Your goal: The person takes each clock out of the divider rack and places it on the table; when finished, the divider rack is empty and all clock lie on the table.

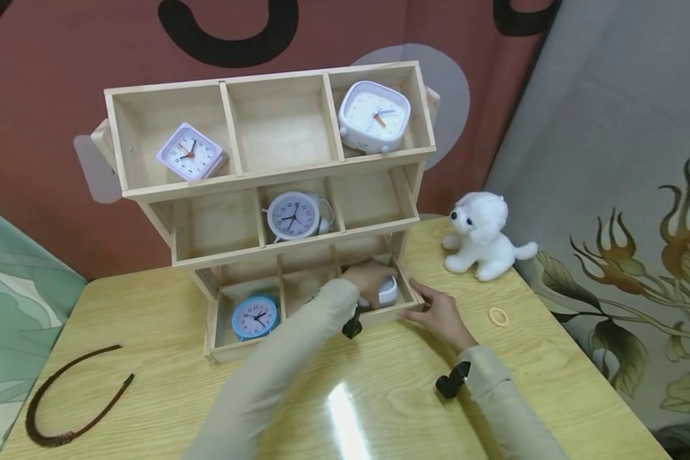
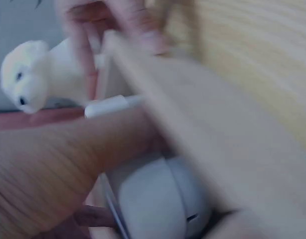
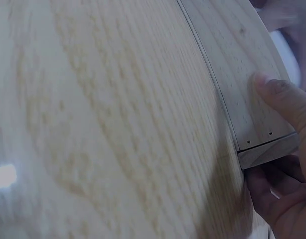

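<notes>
A three-tier wooden rack (image 1: 282, 172) with divided compartments stands on the table. My left hand (image 1: 370, 281) reaches into the bottom tier's right compartment and grips a white rounded clock (image 2: 153, 201), whose dial is turned out of sight. Much of that clock is covered by the hand in the head view. At the same tier's right front corner, my right hand (image 1: 439, 317) holds the wood, its thumb (image 3: 280, 94) on the front board (image 3: 237, 74) and its fingers round the end. A blue clock (image 1: 255, 317) sits in the bottom left compartment.
A lavender square clock (image 1: 190, 152) and a white clock (image 1: 375, 116) occupy the top tier; a round twin-bell clock (image 1: 293, 216) sits mid-tier. A white plush dog (image 1: 480, 236) and a beige ring (image 1: 498, 317) lie right, a brown headband (image 1: 32, 409) left.
</notes>
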The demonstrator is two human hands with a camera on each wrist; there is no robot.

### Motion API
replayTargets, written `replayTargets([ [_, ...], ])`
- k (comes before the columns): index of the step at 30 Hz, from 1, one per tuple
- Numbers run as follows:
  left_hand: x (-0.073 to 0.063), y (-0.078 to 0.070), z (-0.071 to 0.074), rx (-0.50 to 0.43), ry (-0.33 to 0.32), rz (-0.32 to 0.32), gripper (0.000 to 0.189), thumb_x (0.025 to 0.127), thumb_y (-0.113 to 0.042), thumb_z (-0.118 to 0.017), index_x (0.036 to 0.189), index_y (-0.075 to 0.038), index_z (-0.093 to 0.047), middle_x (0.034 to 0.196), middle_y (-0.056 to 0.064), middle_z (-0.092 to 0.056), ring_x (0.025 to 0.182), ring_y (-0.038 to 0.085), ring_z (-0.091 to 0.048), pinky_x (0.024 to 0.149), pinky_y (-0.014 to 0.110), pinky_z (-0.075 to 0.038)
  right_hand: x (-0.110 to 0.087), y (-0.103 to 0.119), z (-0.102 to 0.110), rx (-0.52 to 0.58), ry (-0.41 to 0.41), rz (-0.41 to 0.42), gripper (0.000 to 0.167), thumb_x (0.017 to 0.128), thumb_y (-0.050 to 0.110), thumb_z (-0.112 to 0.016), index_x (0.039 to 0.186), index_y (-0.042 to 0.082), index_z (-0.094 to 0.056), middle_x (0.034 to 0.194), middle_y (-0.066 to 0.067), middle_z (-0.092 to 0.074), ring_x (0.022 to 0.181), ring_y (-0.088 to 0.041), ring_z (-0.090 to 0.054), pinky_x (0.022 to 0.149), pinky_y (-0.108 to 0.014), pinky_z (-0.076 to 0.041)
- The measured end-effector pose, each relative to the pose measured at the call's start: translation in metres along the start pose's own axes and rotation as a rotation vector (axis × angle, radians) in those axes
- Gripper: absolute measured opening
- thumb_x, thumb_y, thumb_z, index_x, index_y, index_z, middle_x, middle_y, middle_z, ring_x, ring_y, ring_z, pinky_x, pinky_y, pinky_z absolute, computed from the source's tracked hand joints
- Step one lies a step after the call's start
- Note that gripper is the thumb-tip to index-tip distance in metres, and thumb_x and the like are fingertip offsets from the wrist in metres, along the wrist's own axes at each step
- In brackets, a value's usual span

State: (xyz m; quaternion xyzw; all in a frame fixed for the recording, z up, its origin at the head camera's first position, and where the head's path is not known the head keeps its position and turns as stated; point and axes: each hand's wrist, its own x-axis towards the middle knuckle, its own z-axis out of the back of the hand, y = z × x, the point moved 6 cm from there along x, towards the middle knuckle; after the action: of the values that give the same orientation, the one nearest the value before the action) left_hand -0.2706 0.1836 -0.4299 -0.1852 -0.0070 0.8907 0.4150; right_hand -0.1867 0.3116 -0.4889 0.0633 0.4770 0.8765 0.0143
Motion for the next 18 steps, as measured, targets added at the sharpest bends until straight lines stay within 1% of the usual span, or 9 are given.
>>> replayTargets([
  [3,-0.009,-0.006,0.017,-0.072,-0.021,-0.004,0.083,0.064,-0.017,-0.087,0.137,-0.028,-0.049,0.125,0.002,-0.057,0.109,0.022,-0.054,0.077,0.031,-0.052,0.0,0.0,0.001,-0.01,-0.004,-0.004,0.081,0.073,0.025,-0.084,0.142,0.006,-0.046,0.143,-0.017,-0.048,0.11,-0.029,-0.064,0.072,-0.018,-0.054],
  [4,-0.013,-0.008,0.023,-0.077,-0.035,0.002,0.083,0.063,-0.017,-0.088,0.136,-0.029,-0.049,0.125,0.002,-0.057,0.109,0.022,-0.053,0.076,0.032,-0.052,0.001,0.001,0.002,-0.019,-0.008,0.002,0.081,0.073,0.025,-0.084,0.141,0.006,-0.046,0.142,-0.017,-0.049,0.111,-0.03,-0.063,0.074,-0.019,-0.055],
  [6,-0.021,-0.015,0.032,-0.032,-0.076,0.013,0.082,0.061,-0.021,-0.089,0.134,-0.03,-0.05,0.123,0.003,-0.056,0.108,0.022,-0.053,0.075,0.034,-0.053,0.002,0.002,0.003,-0.034,-0.016,0.013,0.08,0.073,0.025,-0.084,0.141,0.005,-0.047,0.141,-0.018,-0.05,0.111,-0.03,-0.063,0.076,-0.021,-0.056],
  [8,-0.033,-0.021,0.035,-0.002,-0.112,0.051,0.084,0.06,-0.024,-0.09,0.133,-0.034,-0.05,0.126,0.007,-0.054,0.108,0.024,-0.054,0.077,0.038,-0.054,0.002,0.002,0.003,-0.039,-0.016,0.028,0.078,0.074,0.022,-0.084,0.14,0.003,-0.047,0.14,-0.02,-0.051,0.108,-0.032,-0.065,0.076,-0.022,-0.056],
  [10,-0.047,-0.027,0.033,0.004,-0.145,0.094,0.089,0.059,-0.027,-0.091,0.136,-0.038,-0.048,0.133,0.009,-0.05,0.108,0.028,-0.055,0.077,0.041,-0.055,0.0,0.003,0.002,-0.049,-0.014,0.047,0.075,0.075,0.018,-0.083,0.139,0.0,-0.047,0.138,-0.022,-0.052,0.102,-0.031,-0.067,0.074,-0.022,-0.057],
  [13,-0.072,-0.038,0.027,-0.05,-0.16,0.155,0.1,0.057,-0.028,-0.093,0.141,-0.045,-0.042,0.141,0.014,-0.041,0.109,0.037,-0.055,0.073,0.042,-0.056,-0.002,0.003,0.002,-0.059,-0.025,0.059,0.071,0.075,0.01,-0.082,0.137,-0.001,-0.05,0.134,-0.025,-0.054,0.087,-0.023,-0.07,0.066,-0.019,-0.056],
  [14,-0.081,-0.043,0.024,-0.061,-0.162,0.159,0.101,0.056,-0.028,-0.093,0.141,-0.046,-0.041,0.142,0.015,-0.04,0.106,0.038,-0.057,0.068,0.04,-0.057,-0.002,0.003,0.001,-0.064,-0.027,0.059,0.07,0.075,0.008,-0.081,0.137,-0.001,-0.05,0.133,-0.026,-0.054,0.082,-0.019,-0.07,0.064,-0.018,-0.055],
  [16,-0.098,-0.053,0.018,-0.06,-0.153,0.162,0.104,0.055,-0.03,-0.093,0.141,-0.05,-0.039,0.141,0.014,-0.04,0.106,0.04,-0.056,0.063,0.037,-0.056,-0.002,0.003,0.001,-0.084,-0.03,0.064,0.068,0.075,0.004,-0.079,0.136,-0.001,-0.05,0.131,-0.027,-0.055,0.072,-0.012,-0.066,0.059,-0.018,-0.052],
  [18,-0.113,-0.062,0.012,-0.047,-0.143,0.156,0.106,0.053,-0.032,-0.093,0.141,-0.053,-0.037,0.136,0.013,-0.042,0.103,0.041,-0.056,0.054,0.034,-0.055,-0.001,0.004,0.001,-0.093,-0.029,0.058,0.069,0.075,0.003,-0.079,0.137,0.0,-0.05,0.131,-0.027,-0.055,0.068,-0.008,-0.062,0.056,-0.018,-0.051],
])
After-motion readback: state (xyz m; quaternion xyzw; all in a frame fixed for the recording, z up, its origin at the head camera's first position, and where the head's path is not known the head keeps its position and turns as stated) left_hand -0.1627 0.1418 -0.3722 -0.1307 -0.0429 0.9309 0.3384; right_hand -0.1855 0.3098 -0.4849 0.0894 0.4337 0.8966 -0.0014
